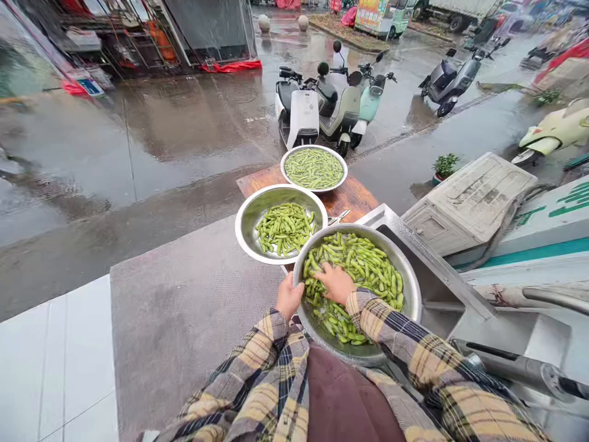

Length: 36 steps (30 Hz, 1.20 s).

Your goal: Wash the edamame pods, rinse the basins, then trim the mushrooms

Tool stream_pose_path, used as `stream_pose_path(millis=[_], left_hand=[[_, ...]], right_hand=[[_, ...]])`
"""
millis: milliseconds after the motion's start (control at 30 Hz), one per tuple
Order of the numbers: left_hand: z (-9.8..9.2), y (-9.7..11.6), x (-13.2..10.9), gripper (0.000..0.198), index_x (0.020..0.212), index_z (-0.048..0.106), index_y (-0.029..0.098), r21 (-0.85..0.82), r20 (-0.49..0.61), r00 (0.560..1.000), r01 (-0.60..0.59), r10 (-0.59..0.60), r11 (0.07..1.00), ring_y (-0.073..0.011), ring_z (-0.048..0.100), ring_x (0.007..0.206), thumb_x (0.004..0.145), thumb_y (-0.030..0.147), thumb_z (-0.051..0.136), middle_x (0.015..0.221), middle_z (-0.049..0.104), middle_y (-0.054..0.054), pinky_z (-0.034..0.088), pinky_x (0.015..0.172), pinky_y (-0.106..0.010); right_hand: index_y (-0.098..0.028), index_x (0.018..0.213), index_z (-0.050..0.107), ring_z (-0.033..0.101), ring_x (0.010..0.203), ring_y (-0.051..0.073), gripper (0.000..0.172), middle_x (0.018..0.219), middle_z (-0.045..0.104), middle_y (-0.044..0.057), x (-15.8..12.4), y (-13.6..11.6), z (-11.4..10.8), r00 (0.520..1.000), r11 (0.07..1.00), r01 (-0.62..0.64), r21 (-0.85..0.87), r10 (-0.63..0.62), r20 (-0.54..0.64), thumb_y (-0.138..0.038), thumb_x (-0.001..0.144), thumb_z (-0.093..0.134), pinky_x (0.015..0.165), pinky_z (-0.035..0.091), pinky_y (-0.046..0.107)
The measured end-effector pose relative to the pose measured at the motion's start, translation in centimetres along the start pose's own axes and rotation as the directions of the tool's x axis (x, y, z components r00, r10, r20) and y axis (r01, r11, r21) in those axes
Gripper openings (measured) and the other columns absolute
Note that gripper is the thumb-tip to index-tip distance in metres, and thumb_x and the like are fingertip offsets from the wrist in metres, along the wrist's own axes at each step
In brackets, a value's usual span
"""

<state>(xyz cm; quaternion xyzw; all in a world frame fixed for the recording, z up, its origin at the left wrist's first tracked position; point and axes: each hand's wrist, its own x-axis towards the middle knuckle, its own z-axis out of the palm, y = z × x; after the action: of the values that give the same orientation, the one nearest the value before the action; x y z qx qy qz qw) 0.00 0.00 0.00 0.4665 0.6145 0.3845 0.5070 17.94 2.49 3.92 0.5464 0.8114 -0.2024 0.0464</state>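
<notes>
While the left hand grips the bowl, the right hand, loosely open on the pods, should stir gently.

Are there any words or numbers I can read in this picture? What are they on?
Nothing reads clearly.
Green marks on the white panel: cut off, unreadable.
Blue sign: blurred.
Bright poster on the vehicle: blurred.
Grey print on the flat board: too faint.
The near bowl: no writing.
</notes>
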Motion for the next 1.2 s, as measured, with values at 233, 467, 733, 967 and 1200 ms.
stream_pose_path(millis=[233,467,733,967,1200], left_hand=[[0.2,0.3,0.4,0.022,0.088,0.063,0.016,0.015,0.017,1.0,-0.011,0.011,1.0,-0.0179,0.057,0.075,0.069,0.019,0.055,0.077,0.064,-0.001,0.045,0.072,-0.028],[0.0,0.2,0.2,0.024,0.091,0.064,0.015,-0.036,0.015,1.0,-0.005,0.006,0.999,-0.0194,0.059,0.08,0.069,0.02,0.056,0.082,0.065,-0.002,0.047,0.077,-0.031],[0.2,-0.1,0.1,0.028,0.094,0.065,0.015,-0.074,-0.02,0.999,0.043,-0.045,0.996,-0.0196,0.06,0.083,0.067,0.022,0.059,0.084,0.067,-0.003,0.048,0.077,-0.03],[0.3,-0.2,0.4,0.026,0.092,0.064,0.015,-0.046,-0.014,1.0,0.021,-0.022,0.999,-0.0177,0.058,0.077,0.069,0.025,0.058,0.082,0.066,-0.002,0.048,0.073,-0.029],[0.5,0.9,0.6,0.021,0.087,0.063,0.016,0.002,-0.01,1.0,0.014,-0.014,1.0,-0.0165,0.055,0.071,0.068,0.023,0.056,0.075,0.063,0.0,0.044,0.067,-0.027]], right_hand=[[-0.029,0.141,0.045,0.049,0.13,0.027,0.064,0.144,0.048,0.009,-4.4,8.4,-3.8,0.989,0.961,0.123,0.247,-0.099,-0.106,-0.045,0.083,0.067,0.108,0.04,0.044],[-0.022,0.155,0.019,0.021,0.147,0.033,0.096,0.157,0.022,0.018,-2.2,13.5,-2.9,0.963,0.884,-0.231,0.406,0.268,-0.037,-0.062,0.078,0.062,0.117,0.024,0.051],[-0.043,0.153,0.008,0.004,0.145,0.05,0.124,0.163,-0.009,0.01,-3.5,5.7,-1.8,0.976,0.966,-0.01,0.259,-0.046,0.212,-0.068,0.054,0.079,0.107,0.024,0.068],[-0.043,0.151,0.021,0.021,0.137,0.055,0.115,0.163,-0.002,0.011,-4.1,2.9,0.5,0.983,0.993,-0.088,-0.079,0.1,0.156,-0.033,0.056,0.086,0.095,0.036,0.069],[-0.035,0.138,0.046,0.06,0.108,0.032,0.081,0.147,0.032,0.016,-3.1,4.7,-1.5,0.973,0.971,-0.229,0.073,0.226,0.045,-0.021,0.064,0.075,0.083,0.05,0.041]])
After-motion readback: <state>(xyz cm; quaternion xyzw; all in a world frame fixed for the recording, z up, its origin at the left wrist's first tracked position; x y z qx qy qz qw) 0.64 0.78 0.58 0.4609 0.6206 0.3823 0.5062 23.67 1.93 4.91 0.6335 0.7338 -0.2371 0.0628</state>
